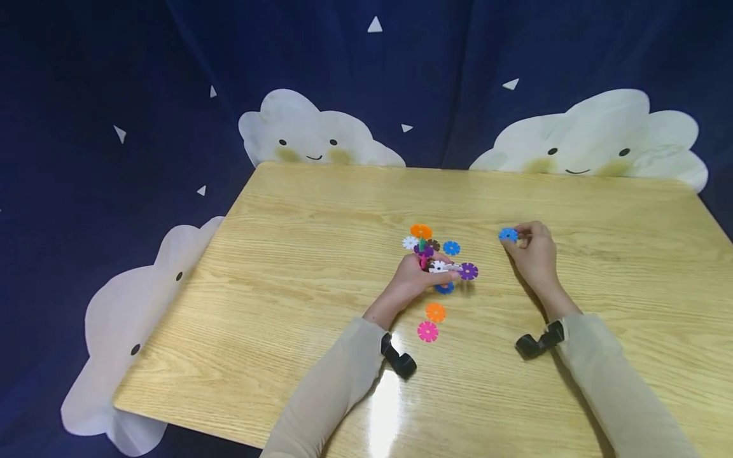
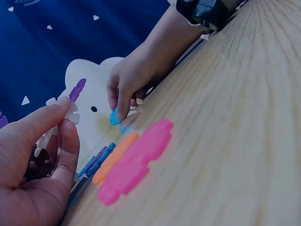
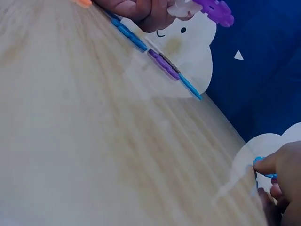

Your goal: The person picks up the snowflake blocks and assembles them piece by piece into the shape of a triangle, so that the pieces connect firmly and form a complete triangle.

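My left hand (image 1: 408,278) pinches a white notched disc between thumb and fingertips. A purple notched disc (image 1: 468,271) is joined at the outer end of this piece. Another white disc (image 1: 439,267) shows beside the thumb, and a brown disc (image 2: 40,165) lies against the palm in the left wrist view. The far end of the joined discs is partly hidden by the hand. To the right, my right hand (image 1: 539,257) pinches a blue notched disc (image 1: 507,235) by its edge, close over the table.
On the wooden table (image 1: 298,254) around the left hand lie loose discs: an orange one (image 1: 421,230), a white one (image 1: 410,243), a blue one (image 1: 451,248), a nearer orange one (image 1: 435,312) and a pink one (image 1: 427,331). A dark blue curtain (image 1: 435,70) hangs behind.
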Action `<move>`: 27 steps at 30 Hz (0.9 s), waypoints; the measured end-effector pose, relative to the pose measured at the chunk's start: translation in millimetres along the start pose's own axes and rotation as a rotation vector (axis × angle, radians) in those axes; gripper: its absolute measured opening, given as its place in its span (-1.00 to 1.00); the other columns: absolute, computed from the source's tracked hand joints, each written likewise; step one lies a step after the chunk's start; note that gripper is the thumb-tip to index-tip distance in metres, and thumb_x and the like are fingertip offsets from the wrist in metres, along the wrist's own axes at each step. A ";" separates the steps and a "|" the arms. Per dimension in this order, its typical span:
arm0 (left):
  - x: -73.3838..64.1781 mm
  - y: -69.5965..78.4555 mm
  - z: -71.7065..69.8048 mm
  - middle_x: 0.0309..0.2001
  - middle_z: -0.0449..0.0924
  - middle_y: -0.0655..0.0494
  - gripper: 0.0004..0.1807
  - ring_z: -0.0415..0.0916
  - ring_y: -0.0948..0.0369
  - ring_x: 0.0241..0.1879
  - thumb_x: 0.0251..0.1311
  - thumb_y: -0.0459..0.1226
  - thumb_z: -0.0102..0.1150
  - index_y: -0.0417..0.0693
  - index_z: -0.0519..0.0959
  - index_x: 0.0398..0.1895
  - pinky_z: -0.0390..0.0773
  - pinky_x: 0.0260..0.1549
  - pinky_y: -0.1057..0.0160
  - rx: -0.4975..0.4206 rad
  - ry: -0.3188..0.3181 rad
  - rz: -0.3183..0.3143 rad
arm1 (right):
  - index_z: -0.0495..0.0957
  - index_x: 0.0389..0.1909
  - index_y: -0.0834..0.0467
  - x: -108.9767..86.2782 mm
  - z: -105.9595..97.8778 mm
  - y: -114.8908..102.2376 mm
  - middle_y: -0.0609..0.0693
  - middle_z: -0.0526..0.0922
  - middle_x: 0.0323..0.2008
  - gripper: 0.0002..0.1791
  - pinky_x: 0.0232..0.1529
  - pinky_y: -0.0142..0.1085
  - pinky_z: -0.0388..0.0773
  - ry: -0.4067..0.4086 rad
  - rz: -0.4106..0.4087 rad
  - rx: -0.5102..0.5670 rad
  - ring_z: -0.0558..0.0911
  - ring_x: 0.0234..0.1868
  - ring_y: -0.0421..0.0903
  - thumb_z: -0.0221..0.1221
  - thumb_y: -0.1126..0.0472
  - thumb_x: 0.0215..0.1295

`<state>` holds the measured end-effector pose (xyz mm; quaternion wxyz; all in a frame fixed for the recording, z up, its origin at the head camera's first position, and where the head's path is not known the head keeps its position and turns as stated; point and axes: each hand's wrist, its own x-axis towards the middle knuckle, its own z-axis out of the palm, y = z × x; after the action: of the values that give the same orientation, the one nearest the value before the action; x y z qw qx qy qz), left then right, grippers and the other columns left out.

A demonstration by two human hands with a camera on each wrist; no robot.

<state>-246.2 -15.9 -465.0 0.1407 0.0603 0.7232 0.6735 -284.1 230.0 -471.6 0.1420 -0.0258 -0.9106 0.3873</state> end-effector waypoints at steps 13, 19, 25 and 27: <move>2.4 0.4 -5.9 -0.59 0.63 0.23 -0.73 0.51 0.33 -0.50 -0.03 -0.17 0.51 -0.02 0.71 -0.24 0.38 -0.50 0.45 0.022 0.064 0.002 | 0.60 0.03 0.38 -49.0 -6.1 -10.3 -0.42 0.69 -0.24 -0.69 -0.33 -0.61 0.64 -0.003 -0.258 0.460 0.70 -0.38 -0.46 0.22 0.45 0.26; 2.4 1.0 -6.8 -0.55 0.66 0.22 -0.74 0.57 0.33 -0.49 -0.01 -0.18 0.49 -0.05 0.71 -0.24 0.48 -0.36 0.44 0.032 0.046 0.029 | 0.57 -0.01 0.51 -67.0 -6.3 -19.8 -0.32 0.75 -0.30 -0.71 -0.32 -0.55 0.67 -0.032 -0.289 0.627 0.74 -0.37 -0.37 0.19 0.50 0.25; 1.1 1.1 -6.0 -0.52 0.66 0.20 -0.76 0.57 0.32 -0.48 0.01 -0.19 0.48 -0.06 0.70 -0.26 0.54 -0.24 0.40 0.033 0.028 0.045 | 0.51 -0.05 0.63 -73.9 -4.4 -23.1 -0.16 0.78 -0.25 -0.72 -0.23 -0.40 0.69 -0.080 -0.338 0.796 0.77 -0.35 -0.24 0.16 0.57 0.24; 0.6 1.7 -5.4 -0.53 0.65 0.23 -0.76 0.55 0.33 -0.46 0.00 -0.18 0.49 -0.05 0.70 -0.27 0.52 -0.24 0.41 0.033 0.021 0.040 | 0.51 -0.05 0.63 -75.4 -3.9 -24.4 -0.16 0.78 -0.25 -0.72 -0.22 -0.38 0.69 -0.091 -0.346 0.800 0.78 -0.34 -0.21 0.16 0.57 0.23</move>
<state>-248.5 -20.7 -463.2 0.1186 0.0703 0.7344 0.6646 -209.3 203.9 -469.7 0.1634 0.2011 -0.6850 0.6809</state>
